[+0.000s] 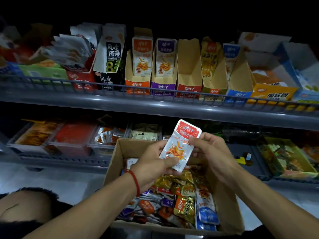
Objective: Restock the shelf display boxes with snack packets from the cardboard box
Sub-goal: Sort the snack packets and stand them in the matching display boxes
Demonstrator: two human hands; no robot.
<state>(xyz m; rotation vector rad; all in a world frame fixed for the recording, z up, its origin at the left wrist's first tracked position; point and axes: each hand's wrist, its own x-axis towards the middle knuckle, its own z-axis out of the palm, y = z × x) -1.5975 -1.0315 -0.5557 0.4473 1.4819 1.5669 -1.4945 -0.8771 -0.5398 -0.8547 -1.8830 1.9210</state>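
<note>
A red-topped snack packet (pixel 181 144) is held upright above the open cardboard box (pixel 226 209). My left hand (pixel 153 163) grips its lower left edge and my right hand (pixel 208 152) pinches its right side. The box holds several loose packets (pixel 183 202) in gold, blue, orange and purple. On the upper shelf stand display boxes: orange (pixel 137 83) and purple (pixel 163 87) hold packets, the red one (pixel 189 83) looks empty, and the yellow (pixel 214 87) and blue (pixel 239 94) have packets at the back.
A grey wire rail (pixel 155 94) runs along the upper shelf's front. The lower shelf holds clear trays of snacks (pixel 72 140) at left and a green tray (pixel 284 156) at right. Black seaweed boxes (pixel 110 56) stand left of the display boxes. A knee (pixel 20 207) is at lower left.
</note>
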